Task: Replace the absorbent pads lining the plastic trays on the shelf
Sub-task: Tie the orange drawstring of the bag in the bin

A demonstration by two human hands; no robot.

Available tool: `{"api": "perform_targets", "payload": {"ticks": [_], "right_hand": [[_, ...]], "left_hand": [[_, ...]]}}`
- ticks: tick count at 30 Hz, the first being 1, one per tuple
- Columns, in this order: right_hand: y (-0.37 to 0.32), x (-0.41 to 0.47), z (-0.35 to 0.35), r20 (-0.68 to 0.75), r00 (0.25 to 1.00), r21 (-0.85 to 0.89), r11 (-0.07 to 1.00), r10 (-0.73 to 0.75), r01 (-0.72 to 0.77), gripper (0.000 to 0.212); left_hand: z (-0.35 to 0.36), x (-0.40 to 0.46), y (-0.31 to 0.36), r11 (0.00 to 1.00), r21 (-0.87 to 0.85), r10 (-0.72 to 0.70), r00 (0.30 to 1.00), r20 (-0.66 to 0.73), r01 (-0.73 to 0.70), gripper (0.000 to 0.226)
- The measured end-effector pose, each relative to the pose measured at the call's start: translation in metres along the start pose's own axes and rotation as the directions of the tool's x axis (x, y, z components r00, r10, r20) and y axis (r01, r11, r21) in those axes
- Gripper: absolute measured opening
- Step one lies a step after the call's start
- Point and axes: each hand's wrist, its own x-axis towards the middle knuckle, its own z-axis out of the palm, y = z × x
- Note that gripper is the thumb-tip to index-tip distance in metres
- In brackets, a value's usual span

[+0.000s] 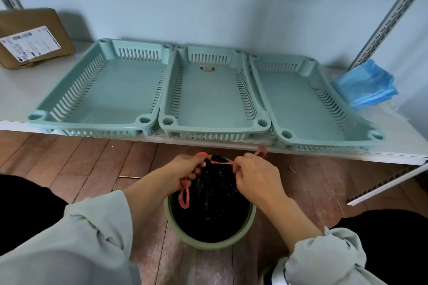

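Left hand (pixel 187 169) and right hand (pixel 254 172), knuckles up, each pinch the red drawstring (pixel 221 162) over the black bin bag (pixel 215 192).

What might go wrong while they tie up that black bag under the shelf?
Both hands, left hand and right hand, pull the red drawstring taut over the black bag; a hard tug might snap it or tip the green bin. The right tray overhangs the shelf edge just above, so a rising hand or the bag might knock it.

Pale grey-green sleeves (pixel 92 227) pushed up, black trousers (pixel 23 196)
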Motion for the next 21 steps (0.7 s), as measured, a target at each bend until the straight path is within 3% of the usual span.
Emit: {"api": "perform_targets", "payload": {"ticks": [4,5,7,8,10,12,13,17,21], "right_hand": [[0.001,0.008,0.014,-0.254,0.967,-0.118,0.992,0.019,-0.050,0.007],[0.002,0.010,0.018,-0.343,0.939,-0.069,0.996,0.034,-0.062,0.005],[0.000,0.017,0.019,-0.417,0.892,0.199,0.975,0.178,-0.102,0.007],[-0.003,0.022,0.019,-0.350,0.888,0.391,0.908,0.299,-0.152,0.010],[-0.008,0.032,0.017,-0.114,0.865,0.766,0.598,0.489,-0.237,0.007],[-0.016,0.033,0.016,0.129,0.833,0.938,0.207,0.538,-0.279,0.006],[-0.018,0.032,0.017,0.209,0.827,0.950,0.090,0.522,-0.297,0.008],[-0.016,0.023,0.019,0.396,0.844,0.918,-0.122,0.361,-0.378,0.018],[-0.014,0.017,0.022,0.471,0.845,0.880,-0.206,0.253,-0.428,0.020]], "left_hand": [[0.005,-0.002,0.003,0.973,-0.227,0.042,0.999,-0.032,-0.048,0.030],[0.007,-0.004,0.004,0.959,-0.277,0.056,0.998,-0.039,-0.065,0.031],[0.012,-0.008,0.004,0.939,-0.330,0.104,0.995,-0.009,-0.101,0.032],[0.014,-0.010,0.003,0.936,-0.332,0.130,0.991,0.018,-0.117,0.032],[0.016,-0.013,0.002,0.941,-0.314,0.159,0.985,0.072,-0.129,0.033],[0.015,-0.013,0.000,0.951,-0.284,0.159,0.981,0.112,-0.122,0.032],[0.014,-0.013,0.000,0.954,-0.275,0.159,0.980,0.123,-0.120,0.031],[0.012,-0.013,-0.003,0.941,-0.311,0.171,0.979,0.110,-0.129,0.020],[0.014,-0.016,-0.005,0.916,-0.400,0.095,0.988,0.119,-0.040,0.025]]}}
